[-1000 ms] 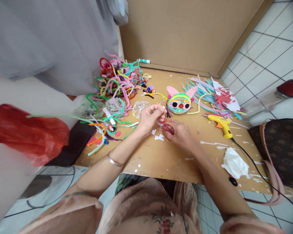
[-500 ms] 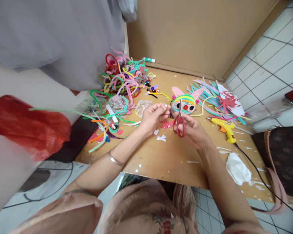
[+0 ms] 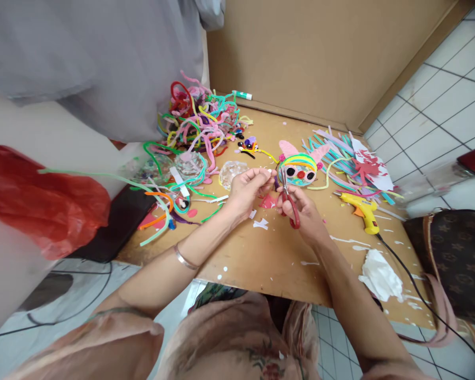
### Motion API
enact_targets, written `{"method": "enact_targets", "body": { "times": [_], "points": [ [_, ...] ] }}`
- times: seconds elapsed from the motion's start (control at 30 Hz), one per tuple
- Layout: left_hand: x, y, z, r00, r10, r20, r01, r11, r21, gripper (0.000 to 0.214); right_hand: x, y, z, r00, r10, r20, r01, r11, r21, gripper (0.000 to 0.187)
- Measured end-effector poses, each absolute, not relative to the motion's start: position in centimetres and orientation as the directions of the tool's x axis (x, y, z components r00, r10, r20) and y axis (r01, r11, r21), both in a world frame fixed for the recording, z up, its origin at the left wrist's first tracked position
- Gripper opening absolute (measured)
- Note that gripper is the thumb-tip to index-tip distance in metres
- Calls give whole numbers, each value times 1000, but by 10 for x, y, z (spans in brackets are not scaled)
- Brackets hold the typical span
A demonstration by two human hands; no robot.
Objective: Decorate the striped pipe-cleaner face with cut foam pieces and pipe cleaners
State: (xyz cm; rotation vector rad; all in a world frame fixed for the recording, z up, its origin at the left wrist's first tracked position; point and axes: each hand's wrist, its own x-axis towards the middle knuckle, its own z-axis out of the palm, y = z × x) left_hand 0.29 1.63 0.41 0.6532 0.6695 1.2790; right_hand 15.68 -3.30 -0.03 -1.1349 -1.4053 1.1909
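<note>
My right hand (image 3: pixel 306 214) grips red-handled scissors (image 3: pixel 291 207), blades pointing up toward my left hand. My left hand (image 3: pixel 247 190) pinches a tiny white scrap (image 3: pixel 268 171) between thumb and fingertips, just above the wooden table (image 3: pixel 261 253). A red paper piece (image 3: pixel 267 202) lies on the table between both hands. White paper scraps (image 3: pixel 260 224) lie below my left hand. Right behind the hands sits a striped round craft face with pink ears (image 3: pixel 300 168).
A tangle of coloured pipe cleaners (image 3: pixel 198 126) fills the back left. Cut foam strips (image 3: pixel 340 158), a yellow glue gun (image 3: pixel 362 209) with its cord, and crumpled tissue (image 3: pixel 381 268) lie on the right. A red plastic bag (image 3: pixel 39 200) hangs left; a brown handbag (image 3: pixel 455 258) stands right.
My right hand picked the scissors up off the table, raised them upright, then brought them closer to my left hand. The left hand has stayed pinching the scrap.
</note>
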Motion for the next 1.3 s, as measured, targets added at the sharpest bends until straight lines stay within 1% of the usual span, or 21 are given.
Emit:
{"method": "enact_targets", "body": {
  "times": [0.13, 0.23, 0.47, 0.67, 0.83, 1.1, 1.3],
  "points": [
    [5, 17, 1, 138, 985, -99, -636, 165, 754, 28, 149, -37, -3, -128, 979, 158, 147, 177, -973, 50],
    [6, 17, 0, 132, 987, -88, -644, 153, 749, 27, 143, -39, -7, -118, 975, 188, 163, 205, -965, 49],
    [6, 13, 2, 131, 989, -63, -607, 131, 784, 20, 137, -41, -13, -101, 975, 198, 142, 211, -967, 50],
    [8, 11, 1, 132, 988, -78, -629, 144, 764, 25, 135, -42, -12, -88, 977, 195, 119, 205, -971, 47],
    [7, 8, 1, 174, 984, -34, -646, 140, 750, 22, 135, -43, -13, -62, 979, 194, 127, 201, -971, 47],
    [10, 4, 7, 181, 978, -103, -670, 199, 715, 20, 134, -43, -17, -23, 978, 206, 143, 207, -968, 47],
    [10, 2, 9, 191, 972, -140, -687, 234, 688, 20, 131, -43, -19, -10, 978, 209, 115, 209, -971, 45]
  ]
}}
